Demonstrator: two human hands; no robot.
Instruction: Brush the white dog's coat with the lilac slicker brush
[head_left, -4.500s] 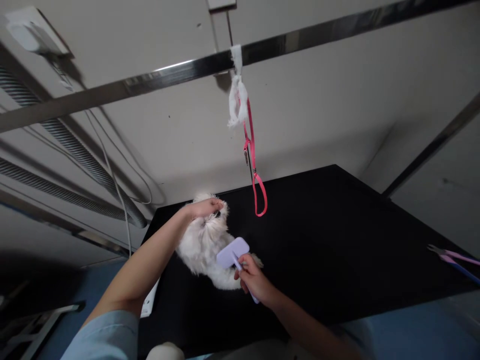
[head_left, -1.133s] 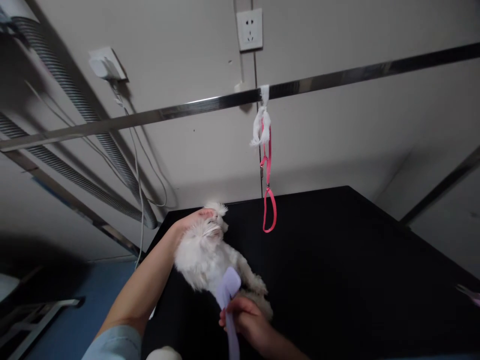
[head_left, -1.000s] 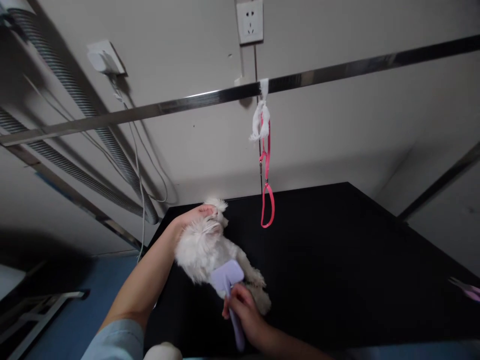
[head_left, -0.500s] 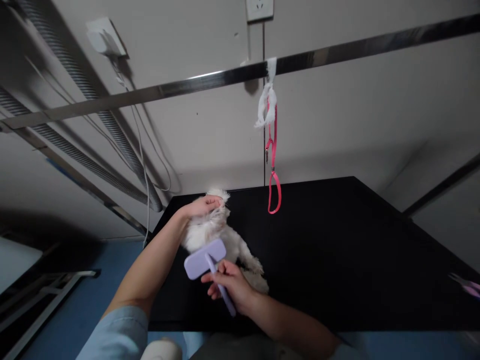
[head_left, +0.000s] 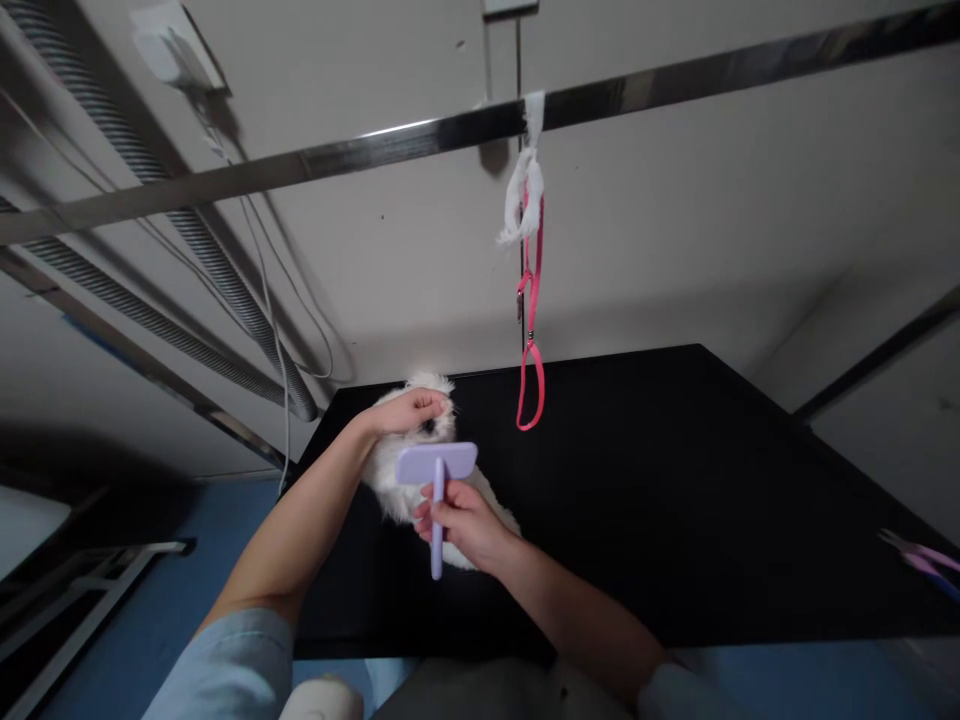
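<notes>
in the head view, the left hand point(head_left: 412, 410) grasps the white dog point(head_left: 388, 478) at its head, on the far left of the tabletop point(head_left: 645, 490), while the right hand point(head_left: 461, 520) grips the lilac brush point(head_left: 436, 463) by its handle over the dog's body, left of the pink leash point(head_left: 535, 293).

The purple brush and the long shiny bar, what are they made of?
The purple brush looks like smooth plastic, with one even colour and rounded corners; its far side is hidden. The long shiny bar is probably polished metal: a bright streak gleams along it.
</notes>
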